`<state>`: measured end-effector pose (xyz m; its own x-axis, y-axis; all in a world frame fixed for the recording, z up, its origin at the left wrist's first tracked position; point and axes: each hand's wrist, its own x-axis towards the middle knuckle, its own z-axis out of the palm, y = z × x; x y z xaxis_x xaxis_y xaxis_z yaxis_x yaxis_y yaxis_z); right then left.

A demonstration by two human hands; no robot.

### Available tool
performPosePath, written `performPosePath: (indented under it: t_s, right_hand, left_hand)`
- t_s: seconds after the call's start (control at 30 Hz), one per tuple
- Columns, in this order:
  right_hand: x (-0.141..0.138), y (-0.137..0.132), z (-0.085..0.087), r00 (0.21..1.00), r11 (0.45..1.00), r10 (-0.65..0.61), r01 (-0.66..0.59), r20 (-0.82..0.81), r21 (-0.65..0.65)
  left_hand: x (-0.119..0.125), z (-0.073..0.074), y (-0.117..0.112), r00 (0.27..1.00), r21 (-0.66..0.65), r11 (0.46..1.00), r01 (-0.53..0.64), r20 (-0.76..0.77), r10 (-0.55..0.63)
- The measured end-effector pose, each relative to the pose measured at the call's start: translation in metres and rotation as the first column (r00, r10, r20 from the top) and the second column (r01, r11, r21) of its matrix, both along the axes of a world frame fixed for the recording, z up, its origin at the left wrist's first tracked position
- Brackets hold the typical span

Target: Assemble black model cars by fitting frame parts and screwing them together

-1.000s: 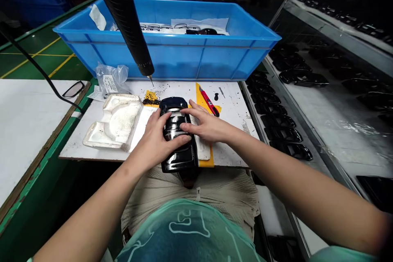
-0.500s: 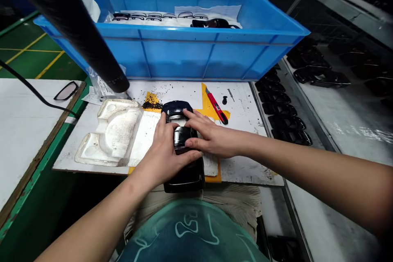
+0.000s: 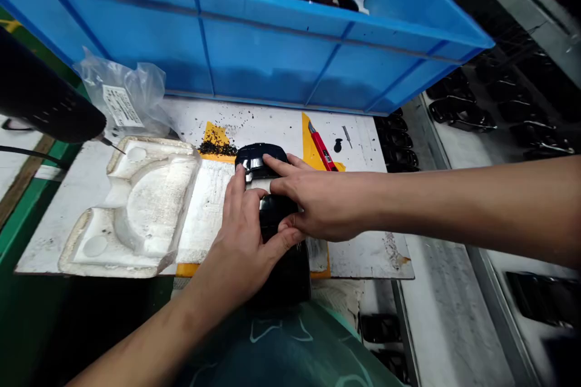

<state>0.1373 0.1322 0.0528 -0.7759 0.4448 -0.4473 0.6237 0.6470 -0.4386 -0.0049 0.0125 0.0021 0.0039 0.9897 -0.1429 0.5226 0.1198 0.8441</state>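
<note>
A glossy black plastic housing (image 3: 265, 160) lies lengthwise on the white board (image 3: 272, 127), its near end hanging over the board's front edge. My left hand (image 3: 242, 236) wraps its left side, thumb curled over the top. From the right, my right hand (image 3: 318, 199) lies over the housing's middle, its fingers pressing the top surface. Both hands are closed on the part. A black powered screwdriver (image 3: 43, 103) hangs at the far left, its bit pointing at the white foam mould (image 3: 131, 205).
A large blue crate (image 3: 236, 30) holding black parts and paper stands behind the board. A red utility knife (image 3: 321, 148), black shavings (image 3: 216, 147) and a plastic bag (image 3: 120, 100) lie on the board. Rows of black parts (image 3: 458, 112) fill the shelf at right.
The camera has leaned in closer and lower. Both hands stay on the housing, and the right hand has slid further over its middle. The screwdriver now appears lower at the left.
</note>
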Motion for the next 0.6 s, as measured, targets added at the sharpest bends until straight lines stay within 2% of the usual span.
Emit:
performPosePath:
  t_s: [0.17, 0.33, 0.43, 0.53, 0.6]
  right_hand:
    - [-0.004, -0.001, 0.007, 0.991, 0.997, -0.065, 0.07, 0.116, -0.034]
    - [0.015, 0.01, -0.007, 0.994, 0.998, 0.054, -0.057, -0.093, -0.032]
    - [0.013, 0.009, -0.007, 0.999, 0.998, -0.017, 0.014, -0.047, -0.06]
    - [0.001, 0.003, 0.002, 0.992, 0.991, -0.095, 0.103, 0.086, -0.09]
    - [-0.002, 0.001, 0.007, 0.991, 0.989, -0.113, 0.119, 0.076, -0.089]
  left_hand:
    - [-0.003, 0.0, 0.0, 0.999, -0.011, 1.0, 0.022, -0.026, -0.022]
    - [-0.004, 0.003, 0.001, 0.996, -0.06, 0.998, 0.033, -0.075, -0.038]
    - [-0.003, 0.004, 0.002, 0.996, -0.046, 0.999, 0.019, -0.083, -0.022]
    - [-0.001, 0.003, 0.003, 0.996, -0.024, 1.0, 0.015, -0.088, -0.017]
    - [-0.001, 0.002, 0.003, 0.996, -0.027, 1.0, 0.009, -0.092, -0.011]
